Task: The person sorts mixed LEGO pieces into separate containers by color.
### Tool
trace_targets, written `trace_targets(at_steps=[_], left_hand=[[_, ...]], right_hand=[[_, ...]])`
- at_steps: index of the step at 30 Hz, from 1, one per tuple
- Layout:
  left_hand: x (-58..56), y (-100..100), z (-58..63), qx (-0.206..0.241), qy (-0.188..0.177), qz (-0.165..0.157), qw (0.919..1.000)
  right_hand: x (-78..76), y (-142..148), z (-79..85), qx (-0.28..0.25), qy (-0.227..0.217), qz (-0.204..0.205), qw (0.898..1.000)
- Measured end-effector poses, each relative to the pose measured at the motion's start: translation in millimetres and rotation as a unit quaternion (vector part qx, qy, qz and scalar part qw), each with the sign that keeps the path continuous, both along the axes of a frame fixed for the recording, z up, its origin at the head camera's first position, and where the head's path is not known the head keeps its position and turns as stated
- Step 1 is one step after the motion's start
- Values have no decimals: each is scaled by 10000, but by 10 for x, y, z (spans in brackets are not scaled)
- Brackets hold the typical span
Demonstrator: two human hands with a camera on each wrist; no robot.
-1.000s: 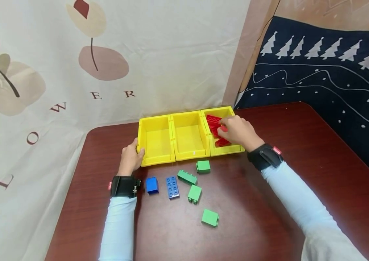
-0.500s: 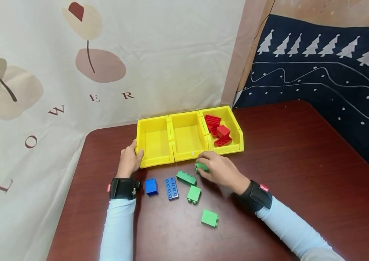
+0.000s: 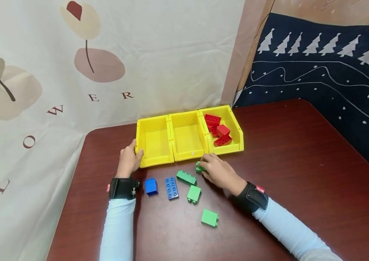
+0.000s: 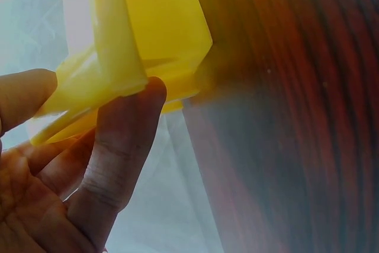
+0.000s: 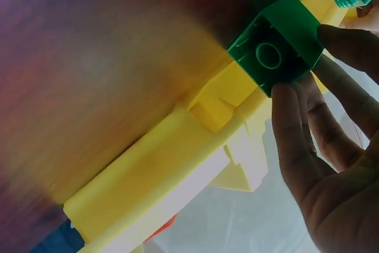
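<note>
My left hand [image 3: 129, 160] holds the left end of a row of yellow bins [image 3: 156, 161], thumb and fingers either side of its wall. In the left wrist view a fingertip [image 4: 155, 87] lies right at the bin's corner. My right hand [image 3: 221, 172] pinches a small green toy brick [image 5: 299, 28] between thumb and fingers, just in front of the right-hand bins. That brick's hollow underside faces the right wrist camera; in the head view the fingers partly hide it. Several red bricks [image 3: 223, 131] lie in the right bin.
On the brown table [image 3: 269, 145] lie a long green brick [image 3: 186, 177], a green brick [image 3: 194, 194], another nearer green brick [image 3: 209, 218], a blue block [image 3: 151, 186] and a blue studded brick [image 3: 171, 188]. A pale printed cloth [image 3: 171, 54] hangs behind the bins.
My right hand has left the right bin, letting go of a red brick there, and come down to the small green brick in front. The left hand keeps its place on the bin.
</note>
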State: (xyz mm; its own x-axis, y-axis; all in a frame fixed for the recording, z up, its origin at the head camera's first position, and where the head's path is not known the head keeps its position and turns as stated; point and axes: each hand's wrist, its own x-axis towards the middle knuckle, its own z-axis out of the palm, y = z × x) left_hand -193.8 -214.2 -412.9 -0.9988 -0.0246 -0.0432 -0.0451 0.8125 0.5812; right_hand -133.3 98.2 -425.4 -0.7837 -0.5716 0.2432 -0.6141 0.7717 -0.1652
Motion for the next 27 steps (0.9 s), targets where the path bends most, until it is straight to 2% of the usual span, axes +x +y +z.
trace_targets(at_steps=[8, 17, 27], left_hand=[[-1, -1, 6, -27, -1, 10, 10000], [4, 3, 8, -18, -28, 32, 10000], [15, -2, 9, -10, -49, 35, 10000]], right_hand=[[-27, 9, -8, -121, 96, 63, 9999], [-50, 32, -19, -335, -275, 120, 9990], [-47, 28, -14, -287, -377, 88, 9988]])
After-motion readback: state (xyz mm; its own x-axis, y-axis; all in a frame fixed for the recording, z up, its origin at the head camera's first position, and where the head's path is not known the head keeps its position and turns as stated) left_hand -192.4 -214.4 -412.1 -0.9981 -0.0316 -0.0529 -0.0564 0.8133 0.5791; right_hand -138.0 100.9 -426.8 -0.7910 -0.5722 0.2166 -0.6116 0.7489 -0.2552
